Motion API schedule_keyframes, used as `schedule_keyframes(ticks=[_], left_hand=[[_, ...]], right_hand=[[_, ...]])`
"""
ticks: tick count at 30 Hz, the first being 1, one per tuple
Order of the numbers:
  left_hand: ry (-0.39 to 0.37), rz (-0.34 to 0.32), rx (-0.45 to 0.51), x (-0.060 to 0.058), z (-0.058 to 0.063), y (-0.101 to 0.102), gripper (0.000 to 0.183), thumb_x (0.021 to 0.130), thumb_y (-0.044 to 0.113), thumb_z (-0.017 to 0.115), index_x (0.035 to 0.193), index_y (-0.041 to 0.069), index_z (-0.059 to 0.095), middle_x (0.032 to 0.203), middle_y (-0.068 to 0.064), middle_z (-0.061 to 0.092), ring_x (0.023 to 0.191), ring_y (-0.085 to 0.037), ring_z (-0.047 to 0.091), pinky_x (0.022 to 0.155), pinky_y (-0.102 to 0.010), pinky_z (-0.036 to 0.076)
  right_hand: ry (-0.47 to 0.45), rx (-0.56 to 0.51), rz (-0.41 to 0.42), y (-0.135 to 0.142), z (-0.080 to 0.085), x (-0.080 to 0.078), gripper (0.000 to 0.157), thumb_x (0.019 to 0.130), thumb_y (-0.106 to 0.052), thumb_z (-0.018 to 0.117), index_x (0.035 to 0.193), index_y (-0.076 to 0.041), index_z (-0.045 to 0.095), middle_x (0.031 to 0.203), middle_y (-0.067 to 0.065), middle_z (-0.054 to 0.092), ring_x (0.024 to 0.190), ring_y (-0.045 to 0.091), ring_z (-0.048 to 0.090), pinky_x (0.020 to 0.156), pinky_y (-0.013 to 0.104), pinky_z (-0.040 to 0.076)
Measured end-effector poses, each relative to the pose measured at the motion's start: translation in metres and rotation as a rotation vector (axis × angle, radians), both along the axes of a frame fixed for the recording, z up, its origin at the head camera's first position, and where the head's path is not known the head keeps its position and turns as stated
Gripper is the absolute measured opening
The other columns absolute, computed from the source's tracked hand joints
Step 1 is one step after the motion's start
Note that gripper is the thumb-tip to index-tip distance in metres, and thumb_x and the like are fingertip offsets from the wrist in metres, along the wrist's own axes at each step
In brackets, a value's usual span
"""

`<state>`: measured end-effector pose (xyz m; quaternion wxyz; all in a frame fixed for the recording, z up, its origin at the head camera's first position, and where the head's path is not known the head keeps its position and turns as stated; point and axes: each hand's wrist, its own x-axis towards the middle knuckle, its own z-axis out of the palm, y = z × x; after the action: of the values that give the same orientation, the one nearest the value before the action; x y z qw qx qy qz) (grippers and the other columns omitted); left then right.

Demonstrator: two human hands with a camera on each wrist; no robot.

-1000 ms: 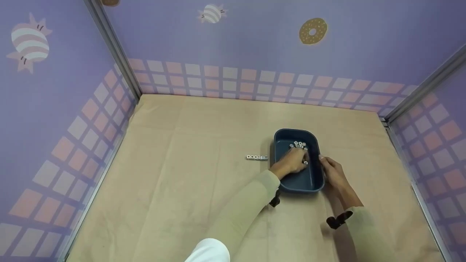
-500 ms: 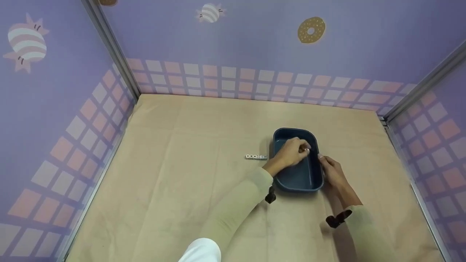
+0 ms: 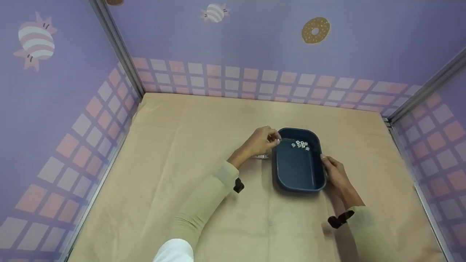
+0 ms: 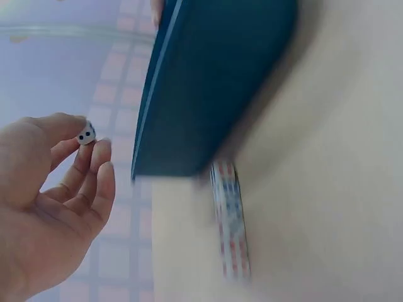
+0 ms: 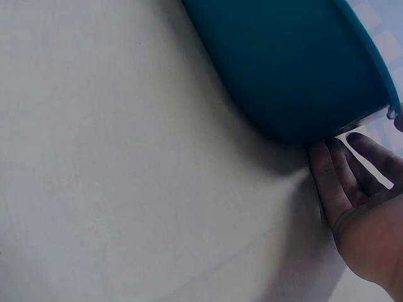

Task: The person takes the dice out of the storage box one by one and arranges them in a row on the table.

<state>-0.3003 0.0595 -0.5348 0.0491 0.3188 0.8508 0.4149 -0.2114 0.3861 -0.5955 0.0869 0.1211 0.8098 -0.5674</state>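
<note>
White die (image 4: 87, 133) sits pinched in your left hand (image 3: 261, 142), right hand (image 3: 335, 172) holding the blue box (image 3: 295, 171); likely you're extending the dice row (image 4: 230, 223), so lower it squarely.

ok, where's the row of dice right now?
In the head view, the row of dice lies on the tan cloth, just left of the blue bin and partly hidden by the left hand.
</note>
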Motion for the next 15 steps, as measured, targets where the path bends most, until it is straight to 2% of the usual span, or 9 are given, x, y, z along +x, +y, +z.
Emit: schedule_keyframes(ticks=[4,7,11,15], left_hand=[[0.038,0.031,-0.097,-0.002,-0.007,-0.029,0.018,0.106,0.013,0.066,0.117,0.002,0.075,0.11,-0.009,0.066,0.102,-0.019,0.067,0.09,-0.026,0.055],[0.061,0.073,-0.171,0.002,-0.015,-0.049,0.019,0.106,0.014,0.067,0.12,0.004,0.075,0.111,-0.008,0.067,0.103,-0.019,0.067,0.092,-0.03,0.055],[0.034,0.129,-0.236,0.01,-0.028,-0.069,0.019,0.104,0.013,0.069,0.12,0.004,0.076,0.112,-0.005,0.068,0.103,-0.018,0.066,0.092,-0.031,0.055],[-0.003,0.153,-0.279,0.018,-0.04,-0.082,0.017,0.102,0.011,0.072,0.118,0.006,0.075,0.109,-0.003,0.068,0.1,-0.016,0.066,0.089,-0.031,0.056]], right_hand=[[0.004,0.003,0.001,0.0,-0.001,0.0,0.081,0.107,-0.065,0.046,0.148,0.004,0.052,0.153,0.025,0.048,0.141,0.034,0.041,0.125,0.051,0.024],[-0.012,0.011,0.007,0.0,-0.001,0.0,0.083,0.106,-0.067,0.045,0.15,0.003,0.051,0.156,0.025,0.047,0.146,0.036,0.039,0.127,0.052,0.023],[-0.03,0.018,0.013,0.001,0.0,0.0,0.084,0.106,-0.067,0.046,0.154,0.002,0.048,0.16,0.024,0.043,0.152,0.038,0.034,0.128,0.054,0.019],[-0.021,0.007,0.012,0.001,-0.002,0.001,0.081,0.107,-0.065,0.046,0.152,0.002,0.05,0.158,0.024,0.045,0.149,0.037,0.037,0.128,0.053,0.021]])
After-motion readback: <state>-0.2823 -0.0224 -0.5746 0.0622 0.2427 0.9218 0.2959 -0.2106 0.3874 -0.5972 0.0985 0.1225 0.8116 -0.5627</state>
